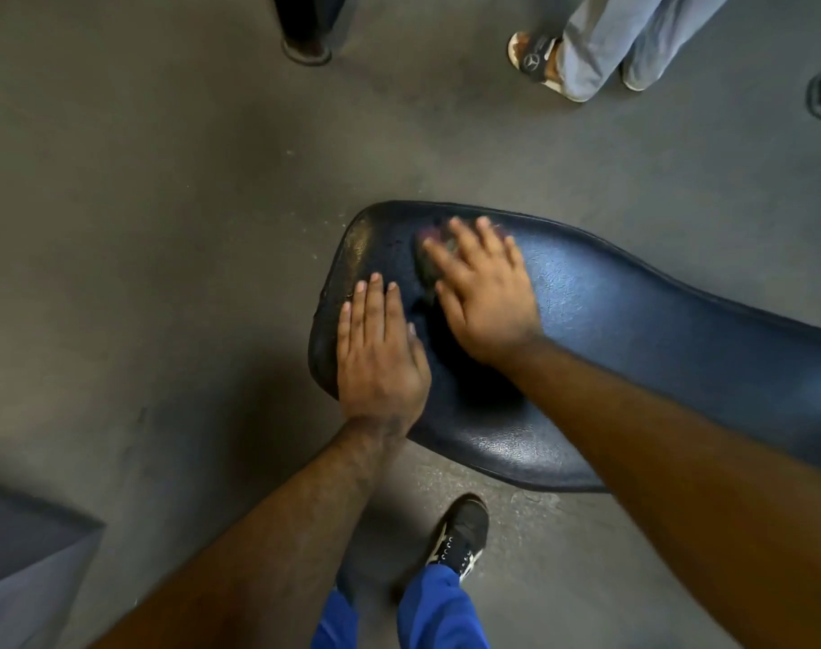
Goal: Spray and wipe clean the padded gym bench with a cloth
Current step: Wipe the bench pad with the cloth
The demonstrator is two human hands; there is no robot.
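Note:
A dark blue padded gym bench (610, 320) runs from the middle of the view to the right edge, its rounded end at centre. My left hand (378, 353) lies flat on the bench's near left end, fingers straight. My right hand (481, 292) presses flat on a dark, crumpled cloth (429, 262) on the pad near the rounded end; it is blurred. Only a bit of the cloth shows past my fingers. No spray bottle is in view.
Grey floor surrounds the bench. My own shoe (462, 536) and blue trousers stand just below it. Other people's feet stand beyond it: a sandalled foot (535, 58) and grey trousers top right, a dark shoe (305, 49) top centre. A grey padded surface (29, 555) sits bottom left.

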